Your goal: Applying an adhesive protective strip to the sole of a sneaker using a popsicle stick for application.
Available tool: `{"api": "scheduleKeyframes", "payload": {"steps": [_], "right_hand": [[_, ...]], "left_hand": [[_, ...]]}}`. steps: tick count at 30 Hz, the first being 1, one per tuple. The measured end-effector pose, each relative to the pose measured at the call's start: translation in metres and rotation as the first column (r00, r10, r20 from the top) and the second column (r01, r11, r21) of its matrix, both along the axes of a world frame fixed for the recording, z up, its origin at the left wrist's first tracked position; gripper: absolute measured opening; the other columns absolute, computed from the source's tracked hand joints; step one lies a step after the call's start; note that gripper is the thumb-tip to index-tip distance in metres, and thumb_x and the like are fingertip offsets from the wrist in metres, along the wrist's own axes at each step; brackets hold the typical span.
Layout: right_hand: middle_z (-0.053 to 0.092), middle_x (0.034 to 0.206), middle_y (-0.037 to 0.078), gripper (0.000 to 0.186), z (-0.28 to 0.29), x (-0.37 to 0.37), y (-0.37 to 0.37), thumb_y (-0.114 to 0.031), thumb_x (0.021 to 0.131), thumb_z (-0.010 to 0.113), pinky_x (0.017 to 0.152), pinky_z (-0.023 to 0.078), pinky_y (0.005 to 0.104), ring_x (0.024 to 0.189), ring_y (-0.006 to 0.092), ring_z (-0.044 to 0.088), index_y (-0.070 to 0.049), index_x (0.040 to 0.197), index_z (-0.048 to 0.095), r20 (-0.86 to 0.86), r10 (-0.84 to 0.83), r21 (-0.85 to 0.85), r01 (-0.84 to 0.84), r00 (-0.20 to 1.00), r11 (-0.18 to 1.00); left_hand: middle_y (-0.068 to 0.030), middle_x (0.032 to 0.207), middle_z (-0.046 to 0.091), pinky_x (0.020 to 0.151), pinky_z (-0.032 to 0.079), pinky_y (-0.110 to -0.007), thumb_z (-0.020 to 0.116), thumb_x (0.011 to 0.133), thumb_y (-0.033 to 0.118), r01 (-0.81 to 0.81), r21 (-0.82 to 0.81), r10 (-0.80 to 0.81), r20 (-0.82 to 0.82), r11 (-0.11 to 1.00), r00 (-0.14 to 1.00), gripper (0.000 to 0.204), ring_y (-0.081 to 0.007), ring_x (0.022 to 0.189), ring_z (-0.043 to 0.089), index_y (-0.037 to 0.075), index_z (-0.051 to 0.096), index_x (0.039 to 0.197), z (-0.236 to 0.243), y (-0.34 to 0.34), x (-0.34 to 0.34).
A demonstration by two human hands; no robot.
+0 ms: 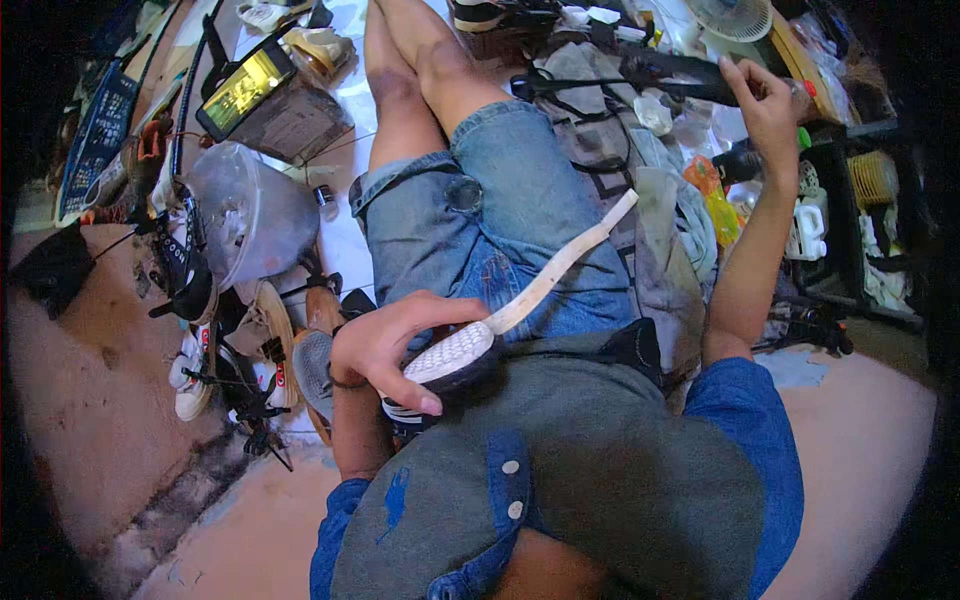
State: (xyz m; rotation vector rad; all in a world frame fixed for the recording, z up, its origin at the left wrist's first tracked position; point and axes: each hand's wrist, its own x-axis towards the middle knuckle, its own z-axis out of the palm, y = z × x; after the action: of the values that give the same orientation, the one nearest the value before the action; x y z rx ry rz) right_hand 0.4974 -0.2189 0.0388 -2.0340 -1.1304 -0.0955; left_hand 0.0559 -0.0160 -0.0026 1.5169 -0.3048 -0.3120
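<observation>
My left hand (395,350) grips a shoe (455,372) close to my belly, its white, textured sole facing up. A pale strip (565,262) sticks out from the sole's end, bends over my lap and ends loose in the air. Far out to the right, my right hand (765,110) pinches one end of a long black thing (690,80) between thumb and fingers. What kind of thing it is, I cannot make out. It lies over a grey patterned cloth and other clutter.
A clear plastic tub (245,215) stands left of my legs. Behind it, a phone with a lit screen (245,88) leans on a box (295,120). Several shoes (192,375) lie at the left. A black crate (875,225) and a white fan (730,15) stand at the right.
</observation>
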Motion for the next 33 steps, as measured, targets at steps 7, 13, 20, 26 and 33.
{"api": "scheduleKeyframes", "payload": {"steps": [7,13,20,26,33], "right_hand": [[0.065,0.088,0.0,0.029,-0.002,-0.041,0.004,-0.028,0.094,0.067,0.077,0.044,0.0222,0.085,0.0056,0.058,-0.001,0.105,0.068,-0.019,-0.093,0.157,0.095,0.995,0.983],[0.057,0.07,0.005,0.031,0.0,-0.145,0.021,-0.03,0.095,0.065,0.059,0.042,0.0307,0.065,0.0125,0.054,0.001,0.088,0.066,-0.257,0.394,0.114,-0.377,0.882,0.919],[0.048,0.064,0.013,0.039,-0.009,-0.191,0.006,-0.028,0.1,0.056,0.055,0.039,0.038,0.058,0.024,0.048,0.004,0.077,0.058,-0.182,0.276,-0.032,-0.286,0.944,0.958],[0.04,0.062,0.001,0.037,-0.009,-0.152,-0.005,-0.021,0.096,0.063,0.053,0.03,0.0297,0.059,0.0095,0.037,0.003,0.069,0.053,-0.222,-0.019,0.118,0.046,0.975,0.992],[0.041,0.064,0.006,0.054,-0.038,-0.165,0.019,-0.034,0.078,0.081,0.051,0.029,0.0328,0.057,0.0163,0.037,0.001,0.059,0.045,-0.122,0.2,-0.03,-0.205,0.972,0.978]], "left_hand": [[-0.0123,0.099,0.061,0.077,0.048,-0.029,0.08,0.06,0.051,-0.012,-0.049,0.012,-0.002,0.999,1.0,0.087,-0.0207,0.087,0.061,-0.006,0.055,0.12,-0.007,0.007,-0.007],[-0.0115,0.099,0.061,0.076,0.047,-0.029,0.08,0.061,0.049,-0.075,-0.023,0.073,-0.094,0.997,0.993,0.083,-0.0192,0.086,0.06,-0.006,0.056,0.118,-0.01,0.007,-0.015],[-0.0104,0.088,0.06,0.072,0.047,-0.029,0.083,0.06,0.039,-0.273,0.276,0.303,-0.07,0.921,0.951,0.076,-0.0185,0.077,0.057,-0.003,0.057,0.117,0.014,0.001,-0.026],[-0.0162,0.084,0.063,0.068,0.049,-0.036,0.083,0.057,0.043,-0.431,0.651,0.547,0.029,0.625,0.836,0.075,-0.0309,0.074,0.064,0.001,0.059,0.114,0.049,-0.011,-0.028],[-0.0217,0.084,0.063,0.069,0.049,-0.042,0.083,0.058,0.045,-0.395,0.664,0.494,0.044,0.635,0.868,0.072,-0.0397,0.078,0.065,0.003,0.06,0.111,0.046,-0.021,-0.03]]}}
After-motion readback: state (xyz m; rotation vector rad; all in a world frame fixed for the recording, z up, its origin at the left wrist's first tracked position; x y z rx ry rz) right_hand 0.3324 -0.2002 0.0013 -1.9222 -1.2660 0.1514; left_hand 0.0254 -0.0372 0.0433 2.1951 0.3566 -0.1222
